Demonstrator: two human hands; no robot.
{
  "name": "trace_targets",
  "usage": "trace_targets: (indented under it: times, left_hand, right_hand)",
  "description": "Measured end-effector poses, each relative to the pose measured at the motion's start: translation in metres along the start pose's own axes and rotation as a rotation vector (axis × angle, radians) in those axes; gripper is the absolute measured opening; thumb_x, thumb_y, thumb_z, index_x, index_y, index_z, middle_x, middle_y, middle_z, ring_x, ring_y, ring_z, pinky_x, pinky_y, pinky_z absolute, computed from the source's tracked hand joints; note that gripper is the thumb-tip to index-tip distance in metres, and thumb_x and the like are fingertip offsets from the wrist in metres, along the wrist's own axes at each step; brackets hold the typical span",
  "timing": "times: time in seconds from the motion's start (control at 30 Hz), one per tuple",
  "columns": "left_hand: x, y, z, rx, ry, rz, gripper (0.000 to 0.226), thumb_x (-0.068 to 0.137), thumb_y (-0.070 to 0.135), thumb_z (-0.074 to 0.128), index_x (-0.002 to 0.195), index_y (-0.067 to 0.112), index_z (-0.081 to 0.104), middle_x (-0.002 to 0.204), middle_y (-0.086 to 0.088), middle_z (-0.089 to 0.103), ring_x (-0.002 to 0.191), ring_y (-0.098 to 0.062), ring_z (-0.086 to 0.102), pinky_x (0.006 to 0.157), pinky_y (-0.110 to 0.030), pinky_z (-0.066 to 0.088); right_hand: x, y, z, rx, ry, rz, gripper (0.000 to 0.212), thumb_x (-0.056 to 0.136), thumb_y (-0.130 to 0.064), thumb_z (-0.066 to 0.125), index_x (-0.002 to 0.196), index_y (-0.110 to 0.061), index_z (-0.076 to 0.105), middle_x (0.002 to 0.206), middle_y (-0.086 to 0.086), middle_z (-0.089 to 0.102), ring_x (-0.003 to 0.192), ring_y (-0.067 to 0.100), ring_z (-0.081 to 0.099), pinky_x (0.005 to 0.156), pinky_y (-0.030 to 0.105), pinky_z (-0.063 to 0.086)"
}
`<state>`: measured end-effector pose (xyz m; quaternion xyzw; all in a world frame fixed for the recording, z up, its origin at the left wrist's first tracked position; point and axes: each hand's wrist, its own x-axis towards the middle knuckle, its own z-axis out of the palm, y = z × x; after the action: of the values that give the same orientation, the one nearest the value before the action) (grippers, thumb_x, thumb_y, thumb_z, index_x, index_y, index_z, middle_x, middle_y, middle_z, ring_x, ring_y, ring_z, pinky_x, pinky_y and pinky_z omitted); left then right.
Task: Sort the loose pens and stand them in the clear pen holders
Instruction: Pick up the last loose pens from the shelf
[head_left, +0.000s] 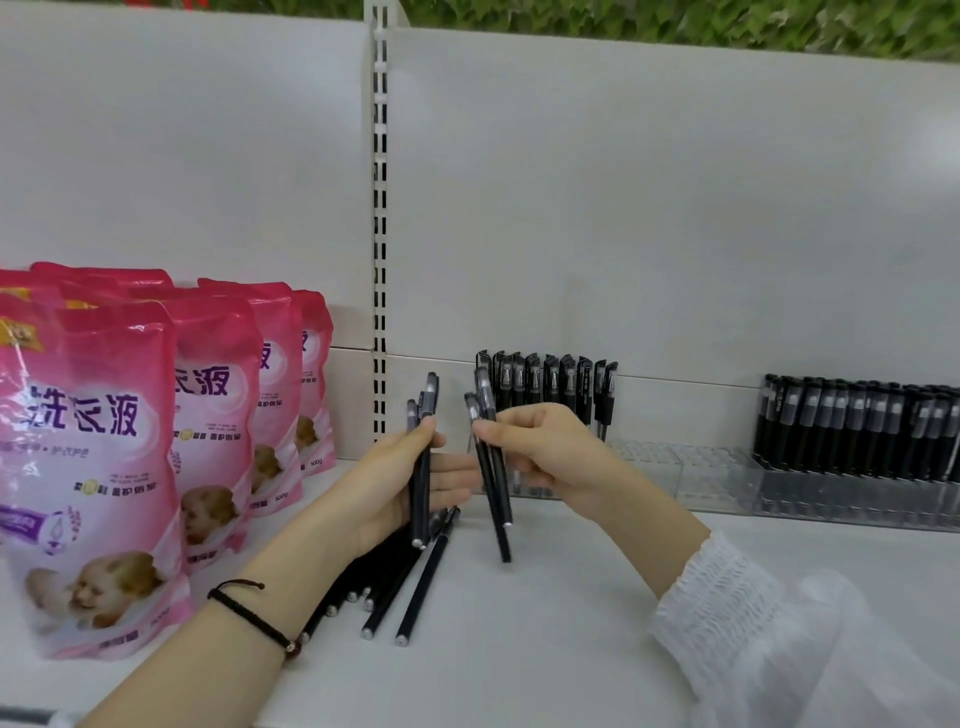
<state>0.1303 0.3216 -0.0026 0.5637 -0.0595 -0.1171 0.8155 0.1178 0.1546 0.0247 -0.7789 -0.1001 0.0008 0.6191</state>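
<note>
Plainly, left hand (400, 486) and right hand (550, 457) each grip slim black capped pens (427, 401).

Bright, even, diffuse light from overhead; no hard shadows. Faint soft shadow under pens (410, 587) lying on white shelf (571, 649). Glare streaks on glossy pink detergent pouches (88, 467). Pale hotspot on back panel (924, 145), far right. Wide-angle bowing: panel top edge sags toward right. Overall softness; white sleeve (779, 649) blurred, clear pen holders (701, 467) smeared, low contrast. Green foliage (675, 21) at top out of focus.
</note>
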Motion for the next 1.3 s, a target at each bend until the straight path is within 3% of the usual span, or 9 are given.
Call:
trace_targets:
  times: [0.1, 0.27, 0.37, 0.43, 0.6, 0.73, 0.87, 1.1, 1.3]
  left_hand:
    - [-0.005, -0.001, 0.003, 0.059, -0.143, -0.066, 0.031, 0.102, 0.033, 0.043, 0.102, 0.005, 0.055, 0.098, -0.028, 0.07, 0.084, -0.035, 0.073, 0.068, -0.039, 0.061]
    - [-0.008, -0.004, 0.006, 0.028, -0.181, -0.073, 0.029, 0.103, 0.032, 0.041, 0.094, 0.009, 0.055, 0.067, -0.012, 0.063, 0.052, -0.021, 0.059, 0.058, -0.034, 0.057]
    - [-0.004, -0.007, 0.002, 0.007, -0.164, -0.067, 0.024, 0.101, 0.035, 0.044, 0.097, 0.012, 0.05, 0.061, -0.006, 0.053, 0.045, -0.015, 0.046, 0.047, -0.027, 0.045]
    - [-0.001, -0.007, 0.001, 0.021, -0.148, -0.055, 0.027, 0.1, 0.039, 0.044, 0.1, 0.013, 0.051, 0.058, -0.002, 0.047, 0.042, -0.01, 0.038, 0.041, -0.022, 0.036]
    - [0.003, 0.005, -0.006, -0.031, 0.035, 0.138, 0.033, 0.093, 0.046, 0.051, 0.09, 0.013, 0.046, 0.05, 0.005, 0.037, 0.037, -0.005, 0.029, 0.035, -0.017, 0.027]
    - [0.008, 0.009, -0.014, -0.014, 0.19, 0.322, 0.034, 0.092, 0.045, 0.055, 0.081, 0.015, 0.041, 0.05, 0.005, 0.037, 0.038, -0.006, 0.031, 0.035, -0.018, 0.027]
    - [0.01, 0.007, -0.017, -0.015, 0.238, 0.331, 0.038, 0.092, 0.044, 0.056, 0.076, 0.016, 0.036, 0.054, 0.002, 0.038, 0.038, -0.007, 0.032, 0.035, -0.019, 0.027]
    - [0.009, 0.006, -0.015, 0.0, 0.215, 0.313, 0.036, 0.091, 0.045, 0.057, 0.077, 0.017, 0.04, 0.052, 0.004, 0.039, 0.039, -0.007, 0.032, 0.037, -0.018, 0.027]
    - [0.01, 0.004, -0.014, -0.029, 0.204, 0.253, 0.031, 0.09, 0.041, 0.061, 0.083, 0.016, 0.044, 0.054, 0.004, 0.042, 0.039, -0.007, 0.035, 0.037, -0.018, 0.031]
  right_hand:
    - [0.002, -0.001, 0.013, 0.115, 0.094, -0.081, 0.019, 0.09, -0.019, 0.068, 0.072, -0.013, 0.062, 0.047, -0.008, 0.042, 0.041, 0.006, 0.031, 0.035, 0.016, 0.022]
    - [0.005, 0.004, 0.027, 0.076, 0.233, -0.159, 0.013, 0.088, -0.021, 0.07, 0.078, -0.014, 0.067, 0.052, -0.012, 0.052, 0.043, 0.001, 0.041, 0.04, 0.012, 0.033]
    - [0.006, 0.007, 0.029, 0.026, 0.276, -0.164, 0.017, 0.086, -0.025, 0.073, 0.074, -0.015, 0.065, 0.065, -0.002, 0.056, 0.054, 0.009, 0.045, 0.043, 0.016, 0.038]
    - [0.007, 0.008, 0.029, -0.04, 0.29, -0.189, 0.022, 0.085, -0.029, 0.073, 0.069, -0.018, 0.063, 0.061, -0.008, 0.055, 0.054, 0.005, 0.045, 0.048, 0.015, 0.038]
    - [0.007, 0.016, 0.034, -0.244, 0.197, -0.113, 0.038, 0.084, -0.04, 0.072, 0.08, -0.003, 0.067, 0.069, -0.001, 0.059, 0.06, 0.008, 0.049, 0.064, 0.028, 0.043]
    - [0.003, 0.027, 0.043, -0.595, 0.077, 0.032, 0.033, 0.074, -0.048, 0.076, 0.073, -0.019, 0.063, 0.066, -0.008, 0.061, 0.062, 0.007, 0.053, 0.061, 0.026, 0.044]
    - [-0.001, 0.028, 0.052, -0.805, 0.008, 0.073, 0.043, 0.069, -0.059, 0.075, 0.074, -0.021, 0.053, 0.072, -0.007, 0.059, 0.069, 0.013, 0.055, 0.063, 0.03, 0.042]
    - [-0.004, 0.018, 0.038, -0.787, -0.085, 0.157, 0.031, 0.074, -0.039, 0.079, 0.086, -0.02, 0.057, 0.078, -0.009, 0.054, 0.07, 0.008, 0.049, 0.059, 0.025, 0.038]
    - [0.0, 0.014, 0.021, -0.768, -0.108, 0.203, 0.045, 0.075, -0.026, 0.081, 0.115, -0.016, 0.063, 0.111, 0.0, 0.06, 0.096, 0.018, 0.057, 0.067, 0.024, 0.047]
